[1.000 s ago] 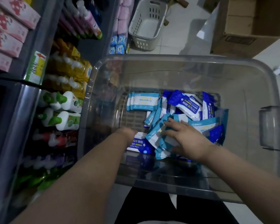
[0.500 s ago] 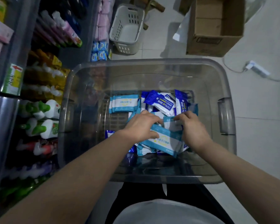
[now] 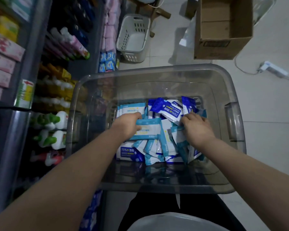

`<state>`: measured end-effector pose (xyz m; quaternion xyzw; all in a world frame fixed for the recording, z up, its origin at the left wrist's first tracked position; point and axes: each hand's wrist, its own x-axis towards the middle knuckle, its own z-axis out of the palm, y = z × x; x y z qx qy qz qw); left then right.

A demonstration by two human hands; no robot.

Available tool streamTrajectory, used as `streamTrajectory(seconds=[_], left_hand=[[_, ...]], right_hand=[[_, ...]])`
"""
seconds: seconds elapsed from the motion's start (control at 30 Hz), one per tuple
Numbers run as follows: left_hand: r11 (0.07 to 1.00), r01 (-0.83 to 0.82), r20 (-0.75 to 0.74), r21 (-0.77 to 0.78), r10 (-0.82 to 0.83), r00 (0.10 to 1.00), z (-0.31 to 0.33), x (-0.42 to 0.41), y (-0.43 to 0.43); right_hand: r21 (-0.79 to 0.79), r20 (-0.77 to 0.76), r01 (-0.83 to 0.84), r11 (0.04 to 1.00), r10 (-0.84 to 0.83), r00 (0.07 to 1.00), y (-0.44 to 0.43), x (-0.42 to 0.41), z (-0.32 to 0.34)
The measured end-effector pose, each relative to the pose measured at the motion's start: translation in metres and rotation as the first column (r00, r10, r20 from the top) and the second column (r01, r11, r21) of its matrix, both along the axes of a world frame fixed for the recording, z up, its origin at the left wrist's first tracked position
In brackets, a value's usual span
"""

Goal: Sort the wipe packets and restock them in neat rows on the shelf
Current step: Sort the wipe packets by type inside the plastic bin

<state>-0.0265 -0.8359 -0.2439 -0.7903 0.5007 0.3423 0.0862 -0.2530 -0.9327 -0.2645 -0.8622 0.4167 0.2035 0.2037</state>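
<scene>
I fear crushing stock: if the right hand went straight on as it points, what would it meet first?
Likely the dark blue wipe packet just beyond the right hand; depth is unclear.

The light is dim and cool, with a bluish cast. The pale floor [image 3: 265,147] at right is the brightest part, while the shelves [image 3: 12,139] at left sink into deep shadow. The clear bin [image 3: 157,72] shows soft grey glare and haze on its walls. Print on the central wipe packets [image 3: 167,109] is readable. Boxes [image 3: 3,52] at far left are smeared, and the forearms [image 3: 65,189] look soft. The wide lens bows straight lines near the edges.
</scene>
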Motion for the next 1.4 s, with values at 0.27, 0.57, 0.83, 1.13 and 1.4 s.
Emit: streamTrajectory(seconds=[0.27,0.57,0.83,1.13,1.4], left_hand=[[0.998,-0.023,0.241,-0.053,0.035,0.97,-0.035,0.038,-0.01],[0.997,0.05,-0.096,0.06,-0.044,0.994,-0.079,0.037,0.006],[0.548,-0.821,-0.676,0.161,0.667,0.313,-0.049,0.035,0.007],[0.964,-0.225,0.125,-0.138,0.243,0.962,-0.075,0.029,0.012],[0.952,-0.298,-0.216,-0.067,0.278,0.936,-0.062,0.006,0.001]], right_hand=[[-0.142,0.291,-0.025,0.99,0.066,0.954,-0.001,0.053,0.006],[-0.053,0.035,-0.01,0.999,0.012,0.999,-0.009,0.066,-0.015],[0.016,0.354,-0.097,0.995,0.085,0.931,-0.014,0.157,-0.014],[-0.091,0.433,0.018,0.996,0.023,0.901,-0.003,0.074,-0.03],[-0.052,0.287,0.177,0.983,-0.155,0.945,0.009,0.014,-0.029]])
